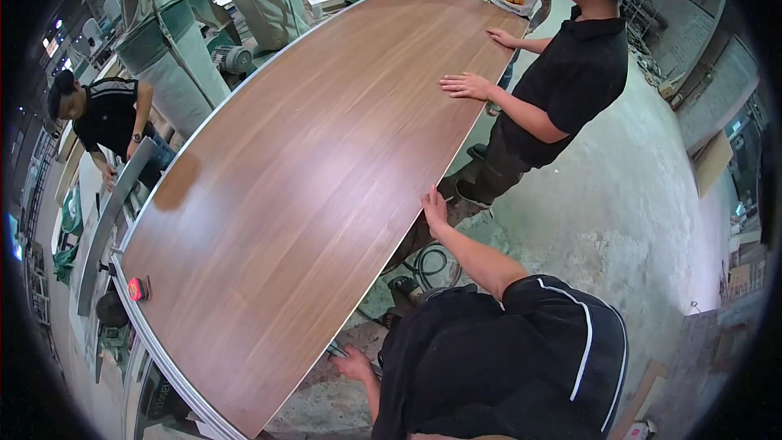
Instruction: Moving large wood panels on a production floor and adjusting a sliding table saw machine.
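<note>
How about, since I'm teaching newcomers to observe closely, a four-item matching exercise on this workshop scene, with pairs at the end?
Column one
1. The wearer's right hand
2. Tape measure
3. Dark hose
4. Large panel

Column two
A. Looped on the floor
B. Brown wood grain
C. Fingers at the panel's edge
D. Red and black

Pairs: 1-C, 2-D, 3-A, 4-B

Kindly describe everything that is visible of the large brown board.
The brown board is a long, flat panel with wood-look lengthwise grain, slight sheen and a thin pale right edge. It lies roughly level, a silvery rail along its left side. The person's right hand touches its right edge, a co-worker's hands rest on it, and a red tape measure sits near the rail.
</note>
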{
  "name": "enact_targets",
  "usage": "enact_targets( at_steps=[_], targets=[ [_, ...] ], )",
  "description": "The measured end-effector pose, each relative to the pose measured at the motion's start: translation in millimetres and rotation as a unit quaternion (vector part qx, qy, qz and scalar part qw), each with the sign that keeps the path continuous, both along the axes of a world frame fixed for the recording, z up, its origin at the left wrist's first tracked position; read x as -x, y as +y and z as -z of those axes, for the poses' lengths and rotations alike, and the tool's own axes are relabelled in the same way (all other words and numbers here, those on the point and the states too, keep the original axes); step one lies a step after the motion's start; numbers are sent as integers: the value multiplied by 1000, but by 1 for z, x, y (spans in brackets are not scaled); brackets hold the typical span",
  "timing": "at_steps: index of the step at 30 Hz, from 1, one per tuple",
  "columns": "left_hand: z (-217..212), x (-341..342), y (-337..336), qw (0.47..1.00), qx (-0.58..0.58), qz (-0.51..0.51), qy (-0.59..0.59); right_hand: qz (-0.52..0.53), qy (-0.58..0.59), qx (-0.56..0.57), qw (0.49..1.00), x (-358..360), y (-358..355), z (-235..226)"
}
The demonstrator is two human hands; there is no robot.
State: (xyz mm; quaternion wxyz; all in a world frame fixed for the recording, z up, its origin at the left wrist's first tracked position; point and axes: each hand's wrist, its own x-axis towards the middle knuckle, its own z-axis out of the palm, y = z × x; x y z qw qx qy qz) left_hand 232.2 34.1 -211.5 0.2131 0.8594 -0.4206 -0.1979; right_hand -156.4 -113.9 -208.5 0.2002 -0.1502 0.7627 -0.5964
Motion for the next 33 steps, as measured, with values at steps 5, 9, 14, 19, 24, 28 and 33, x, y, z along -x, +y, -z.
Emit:
enact_targets(
  at_steps=[5,9,14,19,24,28,33],
  targets=[
    [13,-4,3,1000,-17,-11,-3,-27,-30,9,999,1,6,-13],
    [21,-8,3,1000,-9,-5,-17,-26,-25,-15,999,-2,8,-19],
    [17,-3,3,1000,-4,-13,-8,-29,-17,-12,999,4,9,-14],
    [7,2,0,1000,16,2,-21,-48,40,-46,997,17,9,1],
    [13,-11,2,1000,7,-11,-4,-67,64,-89,992,9,-5,19],
    [52,-25,20,1000,0,-11,-12,-140,21,-126,982,5,-4,17],
    [37,-9,-5,998,-1,-41,53,-97,-76,-66,990,24,4,-7]
  ],
)
